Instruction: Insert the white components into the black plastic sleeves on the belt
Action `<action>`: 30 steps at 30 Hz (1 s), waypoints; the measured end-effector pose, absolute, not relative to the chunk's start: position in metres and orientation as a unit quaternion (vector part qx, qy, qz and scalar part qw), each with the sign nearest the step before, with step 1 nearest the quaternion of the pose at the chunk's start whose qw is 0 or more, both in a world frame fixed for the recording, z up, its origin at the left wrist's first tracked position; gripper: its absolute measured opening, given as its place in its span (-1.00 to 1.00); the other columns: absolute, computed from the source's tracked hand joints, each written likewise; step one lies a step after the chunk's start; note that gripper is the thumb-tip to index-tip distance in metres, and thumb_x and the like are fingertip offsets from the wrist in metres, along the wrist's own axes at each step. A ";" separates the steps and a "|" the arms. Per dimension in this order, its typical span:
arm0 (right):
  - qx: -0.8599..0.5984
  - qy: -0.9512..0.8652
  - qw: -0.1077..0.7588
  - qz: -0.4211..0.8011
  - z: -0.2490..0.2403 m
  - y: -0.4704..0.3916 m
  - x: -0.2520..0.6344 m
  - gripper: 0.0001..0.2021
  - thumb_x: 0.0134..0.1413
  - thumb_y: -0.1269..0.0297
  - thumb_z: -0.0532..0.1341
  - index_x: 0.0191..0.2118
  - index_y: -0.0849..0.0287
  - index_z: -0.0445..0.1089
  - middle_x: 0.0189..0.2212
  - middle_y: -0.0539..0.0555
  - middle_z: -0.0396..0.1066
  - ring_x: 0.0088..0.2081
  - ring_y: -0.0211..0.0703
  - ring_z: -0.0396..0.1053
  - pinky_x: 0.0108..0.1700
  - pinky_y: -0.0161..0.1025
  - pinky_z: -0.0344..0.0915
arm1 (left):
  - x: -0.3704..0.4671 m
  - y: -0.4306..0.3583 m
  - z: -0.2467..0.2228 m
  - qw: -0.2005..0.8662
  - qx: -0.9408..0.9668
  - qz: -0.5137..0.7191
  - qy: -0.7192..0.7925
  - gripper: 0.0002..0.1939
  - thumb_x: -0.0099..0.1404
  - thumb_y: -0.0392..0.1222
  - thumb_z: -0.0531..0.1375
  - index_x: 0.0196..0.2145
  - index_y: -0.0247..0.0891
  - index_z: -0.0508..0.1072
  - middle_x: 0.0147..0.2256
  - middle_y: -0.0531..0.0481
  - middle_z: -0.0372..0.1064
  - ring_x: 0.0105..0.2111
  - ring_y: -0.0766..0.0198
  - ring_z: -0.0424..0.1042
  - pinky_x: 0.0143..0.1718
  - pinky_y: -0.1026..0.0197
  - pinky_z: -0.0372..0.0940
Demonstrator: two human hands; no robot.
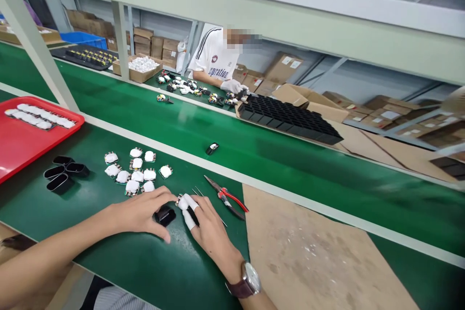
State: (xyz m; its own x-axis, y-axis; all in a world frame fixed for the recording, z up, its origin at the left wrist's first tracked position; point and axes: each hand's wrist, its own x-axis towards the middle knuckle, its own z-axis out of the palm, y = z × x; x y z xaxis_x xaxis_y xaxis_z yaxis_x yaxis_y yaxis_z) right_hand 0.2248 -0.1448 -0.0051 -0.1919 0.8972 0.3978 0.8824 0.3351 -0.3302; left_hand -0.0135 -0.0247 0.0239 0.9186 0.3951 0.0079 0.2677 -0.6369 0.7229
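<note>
My right hand (209, 225), with white finger covers on two fingers and a watch on the wrist, pinches a small white-topped circuit piece (182, 203). My left hand (150, 210) has its thumb and forefinger spread around a black oval housing (165, 215) on the green bench; its forefinger tip reaches the edge of the circuit piece. Whether its fingers touch the housing is unclear. Several white-topped circuit pieces (137, 176) lie beyond my left hand. Several more black housings (60, 182) stand to the left.
Red-handled pliers (232, 200) and thin metal tools lie right of my hands, beside a brown board (312, 247). A red tray (22, 145) holds white pieces. One unit (212, 148) sits on the green conveyor (174, 116). Across it, a gloved person works near black trays (290, 116).
</note>
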 end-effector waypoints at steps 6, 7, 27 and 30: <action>-0.607 -0.704 0.369 0.003 0.008 -0.166 0.217 -0.56 0.35 0.42 0.18 0.28 0.08 0.21 -0.02 0.17 0.47 -0.01 0.01 0.46 -0.02 0.00 0.52 | -0.015 -0.027 0.011 0.401 0.901 0.110 0.128 -0.36 0.36 -0.02 0.37 0.33 -0.05 0.32 0.16 -0.13 0.38 -0.01 0.07 0.51 0.03 0.11 0.42; -0.605 -0.702 0.375 0.008 0.012 -0.169 0.216 -0.55 0.34 0.43 0.18 0.28 0.06 0.21 0.00 0.17 0.46 0.00 0.00 0.47 0.00 0.00 0.51 | -0.015 -0.028 0.011 0.391 0.907 0.113 0.110 -0.52 0.44 -0.15 0.28 0.27 -0.06 0.39 0.17 -0.12 0.40 0.04 0.08 0.51 0.08 0.11 0.40; -0.631 -0.746 0.209 -0.019 -0.007 -0.188 0.225 -0.61 0.41 0.43 0.11 0.28 0.17 0.29 0.18 0.29 0.40 0.12 0.14 0.42 0.12 0.16 0.49 | 0.001 -0.028 0.040 0.350 0.910 0.109 0.193 -0.52 0.49 -0.39 -0.01 0.25 -0.11 0.39 0.21 -0.10 0.38 -0.02 0.15 0.56 0.00 0.15 0.46; -0.630 -0.744 0.221 -0.018 -0.010 -0.189 0.225 -0.61 0.42 0.38 0.15 0.29 0.15 0.28 0.17 0.26 0.42 0.10 0.13 0.42 0.11 0.15 0.50 | 0.007 -0.026 0.038 0.357 0.903 0.127 0.201 -0.64 0.54 -0.32 -0.02 0.09 -0.16 0.51 0.12 -0.11 0.43 -0.08 0.17 0.57 0.01 0.14 0.46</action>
